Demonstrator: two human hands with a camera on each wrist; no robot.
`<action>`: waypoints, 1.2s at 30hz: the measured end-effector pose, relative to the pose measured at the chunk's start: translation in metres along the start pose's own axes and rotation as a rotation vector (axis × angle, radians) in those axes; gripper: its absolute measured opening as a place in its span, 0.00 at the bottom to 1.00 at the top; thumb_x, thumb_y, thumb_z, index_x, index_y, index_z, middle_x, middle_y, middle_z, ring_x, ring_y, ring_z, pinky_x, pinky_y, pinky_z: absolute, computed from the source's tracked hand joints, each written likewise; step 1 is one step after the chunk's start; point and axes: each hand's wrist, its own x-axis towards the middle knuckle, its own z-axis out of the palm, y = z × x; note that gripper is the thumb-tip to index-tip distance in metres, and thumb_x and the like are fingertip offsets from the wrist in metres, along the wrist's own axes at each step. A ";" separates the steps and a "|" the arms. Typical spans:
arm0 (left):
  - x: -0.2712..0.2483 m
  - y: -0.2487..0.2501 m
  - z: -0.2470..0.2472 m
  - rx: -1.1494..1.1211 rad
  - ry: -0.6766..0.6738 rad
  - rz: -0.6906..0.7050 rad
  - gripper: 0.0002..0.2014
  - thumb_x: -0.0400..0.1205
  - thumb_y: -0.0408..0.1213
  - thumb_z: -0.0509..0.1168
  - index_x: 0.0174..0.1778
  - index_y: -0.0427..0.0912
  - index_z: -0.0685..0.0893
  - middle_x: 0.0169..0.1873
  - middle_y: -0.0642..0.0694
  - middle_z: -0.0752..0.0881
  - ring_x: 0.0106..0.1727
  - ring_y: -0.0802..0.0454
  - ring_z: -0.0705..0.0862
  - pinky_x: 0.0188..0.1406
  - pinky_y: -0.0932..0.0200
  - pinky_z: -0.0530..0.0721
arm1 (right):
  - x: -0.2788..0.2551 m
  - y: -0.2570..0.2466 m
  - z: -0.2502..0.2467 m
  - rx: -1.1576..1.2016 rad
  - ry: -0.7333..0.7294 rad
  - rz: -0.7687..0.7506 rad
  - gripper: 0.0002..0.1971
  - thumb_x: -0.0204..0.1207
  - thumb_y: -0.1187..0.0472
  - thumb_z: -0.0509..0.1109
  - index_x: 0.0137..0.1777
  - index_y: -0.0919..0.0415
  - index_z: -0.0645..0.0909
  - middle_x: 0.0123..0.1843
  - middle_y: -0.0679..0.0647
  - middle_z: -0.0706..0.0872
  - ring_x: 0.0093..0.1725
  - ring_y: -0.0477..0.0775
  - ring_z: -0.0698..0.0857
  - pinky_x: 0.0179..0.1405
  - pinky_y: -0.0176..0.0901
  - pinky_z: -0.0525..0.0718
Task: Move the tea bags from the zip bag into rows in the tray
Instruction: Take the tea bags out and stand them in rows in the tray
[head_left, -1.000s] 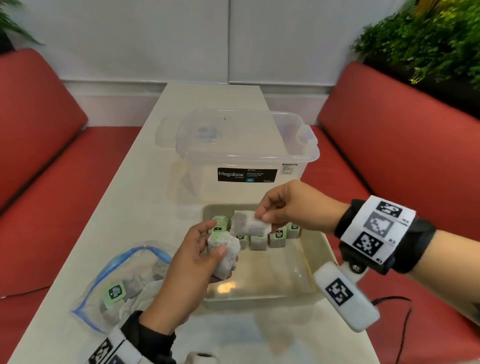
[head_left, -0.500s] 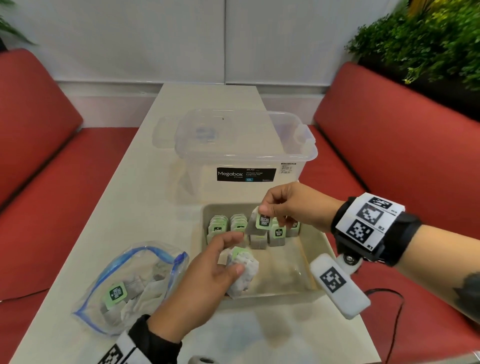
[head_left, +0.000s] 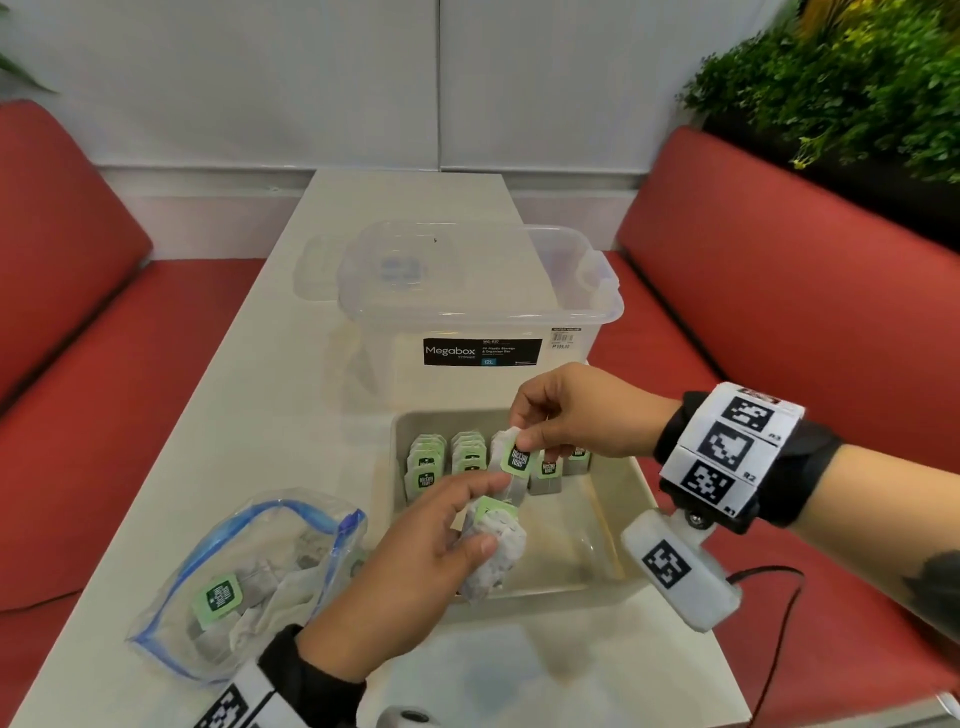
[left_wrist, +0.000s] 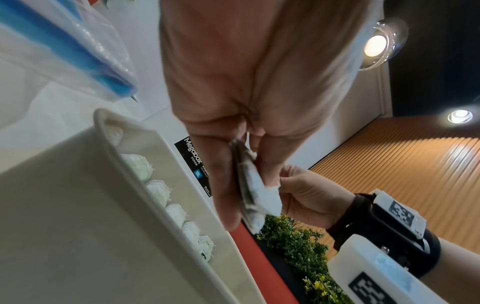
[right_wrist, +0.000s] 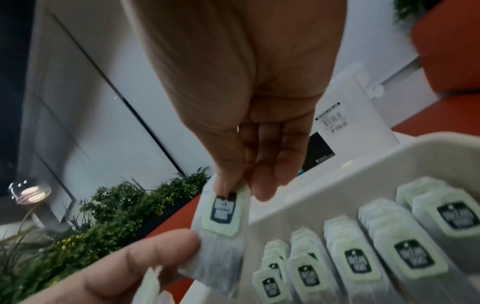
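A beige tray holds several rows of green-tagged tea bags standing along its far wall; they show again in the right wrist view. My right hand pinches one tea bag by its top above the rows, seen close as the pinched tea bag. My left hand grips a small bundle of tea bags over the tray's near half, and its forefinger touches the pinched bag. The left wrist view shows that bundle between thumb and fingers. The zip bag, with more tea bags inside, lies open at the left.
A clear Megabox storage box stands right behind the tray on the white table. Red bench seats flank the table. A black cable runs over the right seat. Plants grow at the back right.
My right hand turned its tea bag upright, tag facing me, and lowered it toward the rows. My left hand moved forward over the tray, its forefinger now reaching the pinched bag.
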 end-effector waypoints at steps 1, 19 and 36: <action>0.000 -0.001 0.000 0.009 0.006 -0.006 0.26 0.81 0.30 0.63 0.59 0.73 0.77 0.63 0.64 0.79 0.55 0.55 0.84 0.52 0.62 0.82 | 0.000 0.001 -0.004 -0.076 -0.002 0.000 0.04 0.73 0.67 0.75 0.46 0.61 0.83 0.38 0.56 0.88 0.28 0.46 0.83 0.31 0.36 0.83; 0.002 -0.022 -0.003 -0.011 0.122 -0.143 0.24 0.81 0.29 0.64 0.59 0.68 0.78 0.51 0.51 0.87 0.42 0.55 0.89 0.42 0.60 0.85 | 0.046 0.063 -0.021 -0.929 -0.177 0.344 0.09 0.73 0.61 0.71 0.52 0.52 0.87 0.51 0.50 0.88 0.50 0.54 0.86 0.41 0.41 0.79; 0.004 -0.023 -0.004 0.020 0.080 -0.138 0.26 0.81 0.34 0.64 0.59 0.78 0.74 0.61 0.48 0.84 0.62 0.50 0.83 0.66 0.51 0.80 | 0.065 0.067 -0.006 -1.089 -0.233 0.377 0.09 0.75 0.59 0.67 0.53 0.57 0.85 0.51 0.54 0.87 0.46 0.57 0.84 0.40 0.43 0.79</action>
